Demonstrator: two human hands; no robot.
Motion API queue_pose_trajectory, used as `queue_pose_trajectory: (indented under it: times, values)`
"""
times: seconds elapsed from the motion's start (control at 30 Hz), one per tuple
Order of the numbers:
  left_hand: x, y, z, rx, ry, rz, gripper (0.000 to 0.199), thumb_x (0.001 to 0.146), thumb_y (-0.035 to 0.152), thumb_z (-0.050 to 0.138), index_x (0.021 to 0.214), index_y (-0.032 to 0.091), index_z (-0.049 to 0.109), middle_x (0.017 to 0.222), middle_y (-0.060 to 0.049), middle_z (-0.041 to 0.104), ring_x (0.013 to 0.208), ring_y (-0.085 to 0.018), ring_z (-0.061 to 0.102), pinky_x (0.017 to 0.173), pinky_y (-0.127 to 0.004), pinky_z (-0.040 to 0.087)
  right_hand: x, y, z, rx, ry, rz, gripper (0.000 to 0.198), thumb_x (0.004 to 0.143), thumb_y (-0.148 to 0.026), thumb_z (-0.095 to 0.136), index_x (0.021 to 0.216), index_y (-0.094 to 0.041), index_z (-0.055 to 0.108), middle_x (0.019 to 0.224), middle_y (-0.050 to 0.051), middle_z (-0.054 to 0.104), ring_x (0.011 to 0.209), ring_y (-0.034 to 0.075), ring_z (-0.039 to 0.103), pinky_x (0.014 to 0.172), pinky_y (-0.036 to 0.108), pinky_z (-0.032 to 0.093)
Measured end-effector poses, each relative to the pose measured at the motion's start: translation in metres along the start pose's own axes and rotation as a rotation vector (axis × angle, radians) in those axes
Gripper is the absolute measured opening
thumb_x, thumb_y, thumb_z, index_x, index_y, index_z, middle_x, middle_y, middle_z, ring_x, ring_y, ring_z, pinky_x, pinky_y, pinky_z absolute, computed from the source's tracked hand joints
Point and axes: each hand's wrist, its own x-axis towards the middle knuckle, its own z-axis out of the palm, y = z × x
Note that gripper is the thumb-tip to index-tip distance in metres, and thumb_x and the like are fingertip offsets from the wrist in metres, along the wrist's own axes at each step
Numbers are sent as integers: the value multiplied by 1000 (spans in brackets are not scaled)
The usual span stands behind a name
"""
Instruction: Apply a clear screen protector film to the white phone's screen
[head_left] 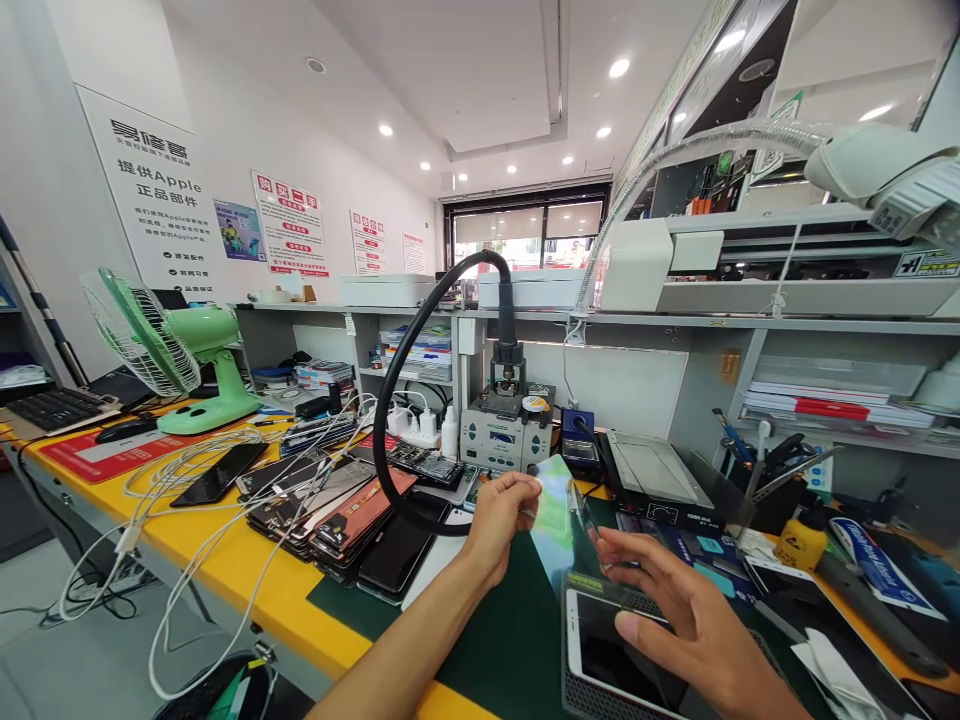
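Note:
My left hand is closed in a pinch at the upper left edge of a thin, shiny film with a greenish-blue sheen. The film stands tilted between my hands. My right hand is open, with fingers and thumb apart. Its fingertips are beside a narrow, clear-looking strip at the film's right; whether they touch it I cannot tell. Below my right hand, a white-framed phone with a dark screen lies face up on a black perforated pad. My right thumb and palm hide part of the screen.
A thick black hose loops beside my left hand from a grey bench machine. Stacked phone screens and white cables lie left. Right are a flat heating plate, a yellow bottle and a tube. A green fan stands far left.

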Motion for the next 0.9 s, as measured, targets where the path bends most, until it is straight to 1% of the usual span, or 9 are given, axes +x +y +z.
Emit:
queue_pose_trajectory:
  times: [0.13, 0.23, 0.33, 0.43, 0.53, 0.63, 0.73, 0.83, 0.9]
  values:
    - [0, 1, 2, -51, 8, 11, 26, 100, 39, 61, 99, 14, 65, 87, -1, 66, 68, -12, 63, 61, -26, 55, 0, 1, 0, -4, -16, -1, 61, 88, -59, 66, 143, -34, 55, 146, 11, 55, 131, 37, 56, 106, 47, 51]
    - [-1, 3, 5, -86, 19, 15, 44, 95, 54, 62, 80, 13, 65, 73, 0, 61, 59, -11, 57, 51, -23, 49, 1, 0, 0, -15, -12, -8, 62, 88, -60, 66, 143, -33, 55, 145, 12, 55, 130, 38, 56, 104, 47, 53]
    - [-2, 6, 5, -109, 42, 27, 59, 83, 71, 65, 71, 13, 68, 70, -5, 62, 58, -13, 56, 47, -25, 49, 1, 0, 1, -18, -5, -8, 61, 87, -59, 67, 142, -33, 56, 145, 12, 56, 129, 38, 57, 104, 46, 53]
    - [-2, 8, 4, -109, 57, 42, 65, 80, 76, 64, 74, 12, 71, 74, -8, 66, 59, -14, 56, 47, -25, 50, 1, 0, 1, -16, 12, -1, 62, 87, -58, 68, 142, -33, 57, 144, 12, 57, 129, 38, 57, 103, 46, 54]
    - [-2, 7, 3, -78, 57, 41, 66, 87, 74, 56, 79, 11, 71, 75, -9, 67, 58, -14, 57, 48, -25, 51, 1, 1, 0, -13, 20, 8, 62, 86, -58, 68, 142, -34, 57, 145, 11, 57, 129, 40, 57, 102, 48, 55]
    - [-2, 5, 3, 6, 33, 19, 45, 97, 55, 59, 89, 12, 69, 79, -4, 66, 61, -12, 58, 54, -25, 53, 2, 2, 0, -19, -8, 25, 61, 87, -58, 68, 142, -35, 57, 147, 10, 56, 130, 39, 57, 102, 48, 56]
    - [1, 6, 0, 124, 41, -12, 23, 99, 36, 64, 105, 14, 66, 95, -3, 68, 74, -14, 65, 66, -29, 57, 3, 4, -1, -1, 33, 18, 60, 86, -57, 70, 140, -33, 59, 146, 12, 57, 130, 40, 57, 103, 49, 54]
    - [11, 15, -16, 220, 114, -23, 29, 99, 36, 63, 120, 15, 63, 115, -8, 67, 94, -20, 68, 80, -38, 59, 5, 6, -6, 39, 119, -13, 57, 84, -55, 74, 136, -33, 62, 145, 11, 59, 129, 39, 58, 104, 49, 53]
    - [19, 25, -34, 281, 179, -17, 33, 99, 37, 63, 125, 16, 61, 122, -9, 65, 101, -22, 67, 85, -42, 58, 7, 7, -11, 76, 166, -32, 56, 83, -53, 75, 134, -33, 64, 142, 12, 61, 126, 38, 60, 104, 48, 54]
